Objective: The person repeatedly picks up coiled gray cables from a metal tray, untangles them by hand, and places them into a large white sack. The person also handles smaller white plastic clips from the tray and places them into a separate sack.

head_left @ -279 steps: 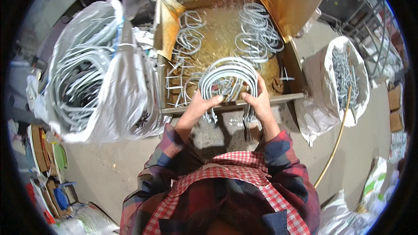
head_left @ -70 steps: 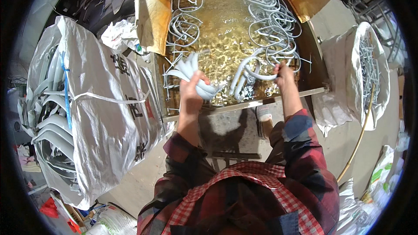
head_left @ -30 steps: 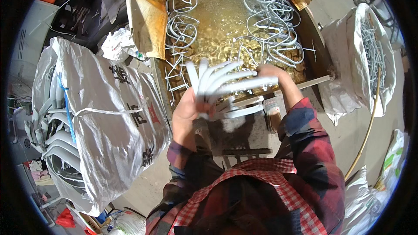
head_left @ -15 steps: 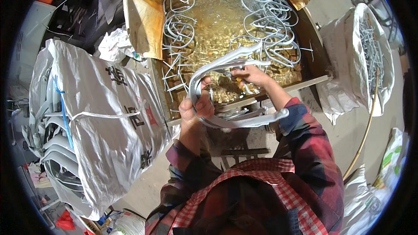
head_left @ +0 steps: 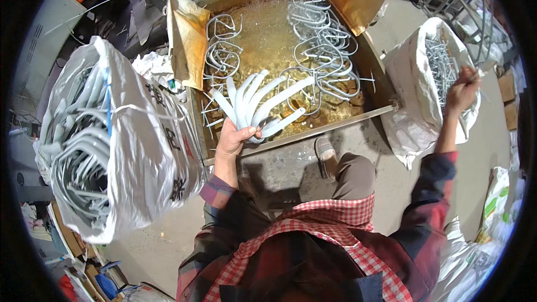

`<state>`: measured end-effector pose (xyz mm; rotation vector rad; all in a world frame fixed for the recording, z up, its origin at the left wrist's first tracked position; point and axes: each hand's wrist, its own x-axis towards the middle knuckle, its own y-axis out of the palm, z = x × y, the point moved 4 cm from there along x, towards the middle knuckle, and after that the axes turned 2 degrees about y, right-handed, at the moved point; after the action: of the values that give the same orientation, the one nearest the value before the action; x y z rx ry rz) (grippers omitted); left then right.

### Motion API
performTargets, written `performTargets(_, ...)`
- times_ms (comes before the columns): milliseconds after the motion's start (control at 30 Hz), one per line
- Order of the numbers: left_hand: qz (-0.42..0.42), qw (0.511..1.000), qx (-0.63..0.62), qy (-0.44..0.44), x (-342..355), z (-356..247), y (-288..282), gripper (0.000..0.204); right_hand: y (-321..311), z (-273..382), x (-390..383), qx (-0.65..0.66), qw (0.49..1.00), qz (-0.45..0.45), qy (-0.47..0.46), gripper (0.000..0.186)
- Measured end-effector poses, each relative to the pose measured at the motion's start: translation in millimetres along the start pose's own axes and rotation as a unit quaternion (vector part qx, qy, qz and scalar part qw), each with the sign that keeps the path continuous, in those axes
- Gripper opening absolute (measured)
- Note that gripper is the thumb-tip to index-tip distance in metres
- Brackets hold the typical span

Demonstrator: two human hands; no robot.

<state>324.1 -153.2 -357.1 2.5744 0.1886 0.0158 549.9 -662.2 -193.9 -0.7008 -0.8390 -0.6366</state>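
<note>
My left hand [head_left: 232,138] is closed on a fanned bunch of curved grey plastic pieces [head_left: 250,100]. It holds them over the near edge of a water-filled trough [head_left: 321,130], their ends pointing up and away. At the far right, my right hand [head_left: 465,88] is over the mouth of a white woven sack [head_left: 404,81]. Its fingers are closed; what they hold is too small and blurred to name. Thin grey plastic sticks [head_left: 439,64] fill that sack. In the trough, looped grey plastic parts [head_left: 324,53] lie along the right side, and more loops [head_left: 222,53] along the left.
On the left stands a large white sack [head_left: 148,151] packed with curved grey pieces [head_left: 84,145]. Stained yellowish sheets [head_left: 187,39] flank the trough, and water falls at its far end. White bags [head_left: 464,257] lie at the lower right. My foot is in a sandal [head_left: 324,154].
My right hand has left the curved pieces and swung out right to the sack of sticks. My left hand has moved slightly left and now holds the pieces upright in a fan.
</note>
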Motion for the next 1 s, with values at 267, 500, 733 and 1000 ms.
performTargets(267, -0.082, 0.957, 0.251, 0.117, -70.0, -21.4, 68.6, 0.037, -34.3, -78.9, 20.3, -0.422, 0.815, 0.358, 0.170, 0.085)
performTargets(500, -0.049, 0.922, 0.339, 0.179, -113.9, -45.6, 150.4, 0.027, -44.1, 197.0, -155.4, 0.162, 0.887, 0.302, -0.308, 0.083)
performTargets(733, 0.022, 0.940, 0.298, 0.167, -156.4, -49.2, 171.5, 0.028, -76.2, 288.8, -158.4, 0.268, 0.875, 0.212, -0.343, 0.063)
performTargets(1000, 0.133, 0.977, 0.145, 0.086, -181.0, -57.8, 188.4, 0.043, -95.8, 308.1, -152.6, 0.291, 0.834, 0.263, -0.388, 0.045)
